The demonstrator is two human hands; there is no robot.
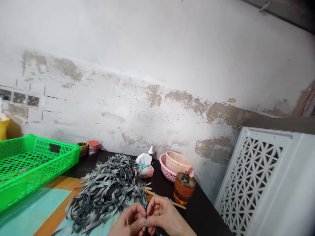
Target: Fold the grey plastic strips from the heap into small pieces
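Pinched between thumb and finger, a small gray strip (pixel 145 221) is being held by the left hand (pixel 130 221) and the right hand (pixel 163 216), whose fingertips are being brought close together at the bottom of the view. Only a short piece of the strip is being shown between the fingers; the rest is being hidden by them. Just beyond the hands, a heaped pile of gray strips (pixel 110 186) is being carried by the dark worktop (pixel 201 213) and its teal-and-orange covering (pixel 34 203). The strips are being seen as flat, narrow, curled and tangled, in lighter and darker grays with a faint sheen.

Teal lettering is being displayed on a pink tissue pack (pixel 147 171) beside the pile, but it is being blurred too much to be read. A label is being worn by the white bottle (pixel 150 151) behind it, also illegible. Red-and-white printing is being shown by a tub (pixel 93 149), its words too small to be made out; a brown bowl (pixel 83 149) is being kept beside it. To the left, a black patch is being borne by a green crate (pixel 49 177). A peach basket (pixel 178 160) is being held in a pink basket (pixel 167 172), near an amber jar (pixel 184 189).
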